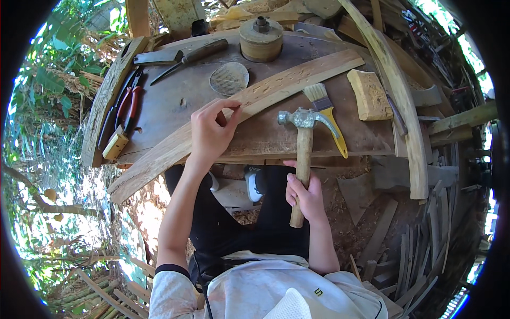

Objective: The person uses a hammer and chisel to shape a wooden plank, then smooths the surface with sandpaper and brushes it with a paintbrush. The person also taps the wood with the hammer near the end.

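A long wooden plank [297,74] lies slantwise across the workbench, its near left end jutting past the front edge. My left hand [212,127] rests over the plank's middle, thumb and forefinger pinched together at its surface; whatever is between the fingertips is too small to make out. In my right hand [307,196] is a claw hammer [303,143], gripped low on its wooden handle. The hammer stands head up, its metal head right of the plank and apart from it. A flat brush [326,114] with a yellow handle lies just behind the hammer's claw.
On the wooden workbench [170,114] are red-handled pliers [130,103], a wood-handled tool [196,56], a round disc [229,78], a lidded round container [261,40] and a pale wood block [368,95]. A curved wooden pole [406,111] borders the right side. Scrap strips [425,250] pile up at lower right.
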Demonstrator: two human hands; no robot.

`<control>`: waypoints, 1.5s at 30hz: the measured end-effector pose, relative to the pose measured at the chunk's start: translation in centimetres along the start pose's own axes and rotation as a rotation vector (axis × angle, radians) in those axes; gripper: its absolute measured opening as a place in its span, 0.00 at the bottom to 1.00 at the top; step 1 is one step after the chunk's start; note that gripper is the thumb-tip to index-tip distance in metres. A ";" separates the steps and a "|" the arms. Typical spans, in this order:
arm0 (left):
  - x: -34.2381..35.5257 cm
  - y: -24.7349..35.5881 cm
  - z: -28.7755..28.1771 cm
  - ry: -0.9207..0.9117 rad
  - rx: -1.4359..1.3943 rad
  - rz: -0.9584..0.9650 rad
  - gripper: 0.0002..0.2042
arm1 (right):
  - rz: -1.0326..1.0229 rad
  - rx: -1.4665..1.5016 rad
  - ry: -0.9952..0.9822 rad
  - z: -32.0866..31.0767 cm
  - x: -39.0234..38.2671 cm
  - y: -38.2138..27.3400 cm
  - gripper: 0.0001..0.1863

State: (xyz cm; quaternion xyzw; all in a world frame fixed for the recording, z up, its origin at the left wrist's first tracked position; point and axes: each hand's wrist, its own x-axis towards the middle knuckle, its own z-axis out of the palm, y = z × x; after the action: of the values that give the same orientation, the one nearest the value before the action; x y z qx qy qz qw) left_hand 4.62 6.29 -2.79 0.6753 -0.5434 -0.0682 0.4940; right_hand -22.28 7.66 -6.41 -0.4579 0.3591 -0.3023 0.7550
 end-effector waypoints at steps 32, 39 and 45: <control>4.5 0.5 4.5 -0.094 -0.166 -0.117 0.06 | 0.035 0.077 -0.005 0.0 -0.1 0.0 0.20; 4.5 1.1 4.4 -0.095 -0.120 -0.077 0.05 | 0.039 0.092 -0.026 -0.4 0.0 0.3 0.20; 4.5 1.1 4.3 -0.117 -0.094 -0.082 0.05 | 0.048 0.091 -0.018 -0.3 0.0 -0.1 0.21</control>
State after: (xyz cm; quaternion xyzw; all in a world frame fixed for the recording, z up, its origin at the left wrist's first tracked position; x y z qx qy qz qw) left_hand 3.03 0.24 -2.12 0.6678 -0.5393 -0.1531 0.4896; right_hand -22.52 7.51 -6.42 -0.4171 0.3489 -0.2961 0.7853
